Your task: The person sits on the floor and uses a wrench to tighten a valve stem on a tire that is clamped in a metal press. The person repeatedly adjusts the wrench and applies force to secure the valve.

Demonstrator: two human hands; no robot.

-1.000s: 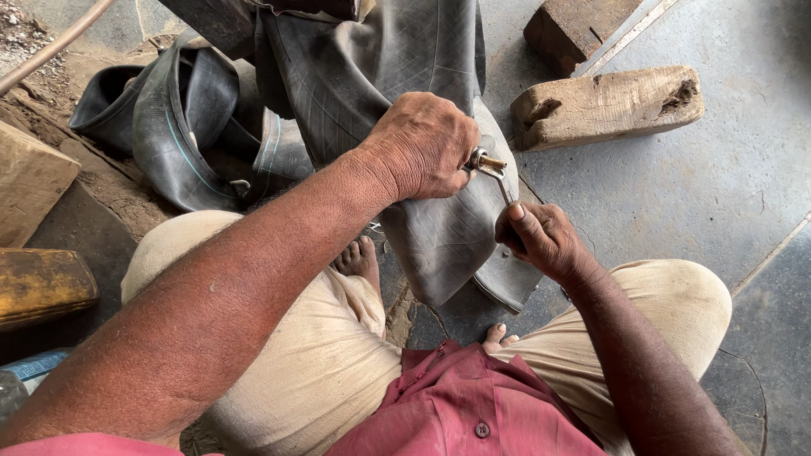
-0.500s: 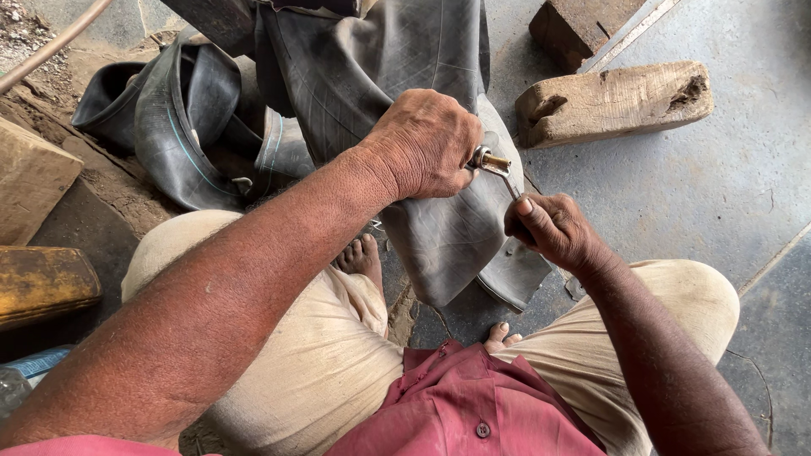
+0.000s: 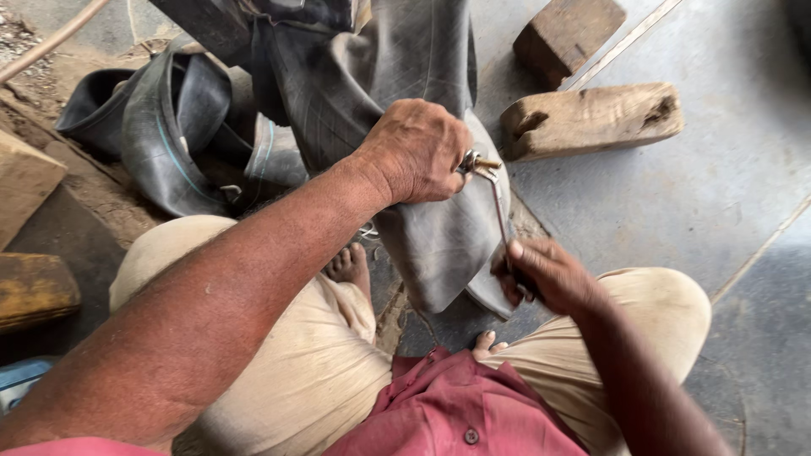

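Observation:
A grey rubber inner tube (image 3: 405, 93) hangs folded in front of me, between my knees. My left hand (image 3: 418, 152) grips a fold of it and pinches the brass valve stem (image 3: 475, 160) that sticks out to the right. A thin metal wrench (image 3: 498, 211) sits with its head on that valve, and its handle runs down into my right hand (image 3: 549, 274), which is closed around the lower end. My bare toes show below the tube.
A second black inner tube (image 3: 152, 135) lies crumpled at the left. Two wooden blocks (image 3: 591, 122) rest on the concrete floor at upper right. More wooden pieces (image 3: 29, 287) sit at the left edge, with dirt beside them.
My right hand has swung the wrench handle downward and toward me, from close under the left hand to low over my right knee. The left hand stays on the valve.

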